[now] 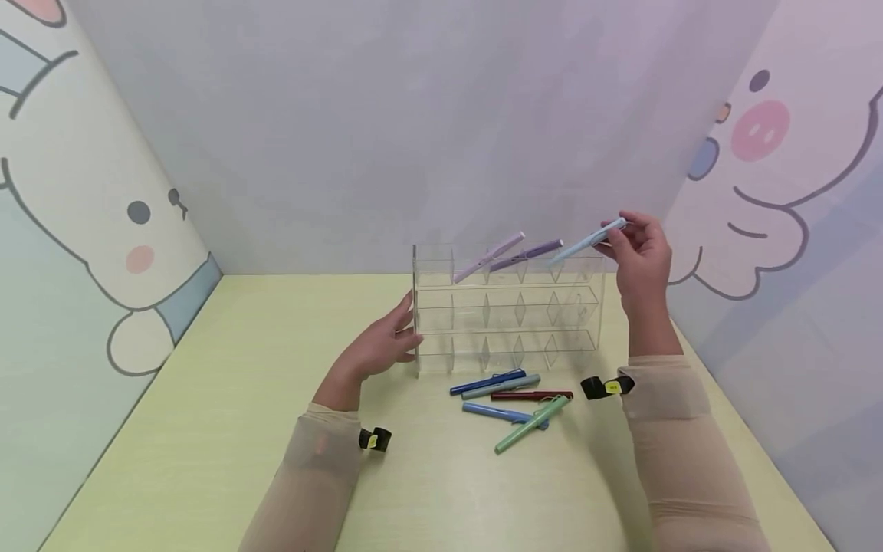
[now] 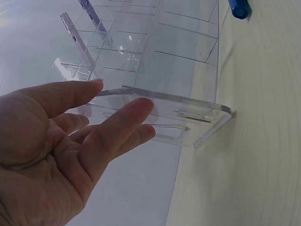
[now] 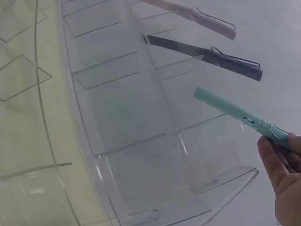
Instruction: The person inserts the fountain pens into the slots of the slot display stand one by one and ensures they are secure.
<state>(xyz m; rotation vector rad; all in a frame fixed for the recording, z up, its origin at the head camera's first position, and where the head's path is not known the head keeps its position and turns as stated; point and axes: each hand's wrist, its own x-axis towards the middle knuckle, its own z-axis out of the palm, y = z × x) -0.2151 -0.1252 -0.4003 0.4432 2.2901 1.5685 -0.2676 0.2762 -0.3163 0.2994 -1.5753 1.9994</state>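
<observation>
A clear acrylic pen rack (image 1: 507,304) with tiered, divided compartments stands on the table. My right hand (image 1: 643,257) pinches a light blue pen (image 1: 589,239) by its cap end above the top tier's right part; in the right wrist view this pen (image 3: 230,111) looks mint, its free end pointing over the compartments. My left hand (image 1: 381,343) is at the rack's left end, its loosely extended fingers (image 2: 127,117) against the side panel (image 2: 164,101). A lilac pen (image 1: 491,257) and a purple pen (image 1: 527,254) lean in separate top-tier compartments.
In front of the rack lie several pens: a dark blue pen (image 1: 487,382), a grey-blue pen (image 1: 501,386), a dark red pen (image 1: 527,396) and a blue pen (image 1: 493,412) with a green pen (image 1: 527,428) crossing over it. A pale wall (image 1: 441,138) rises behind the table.
</observation>
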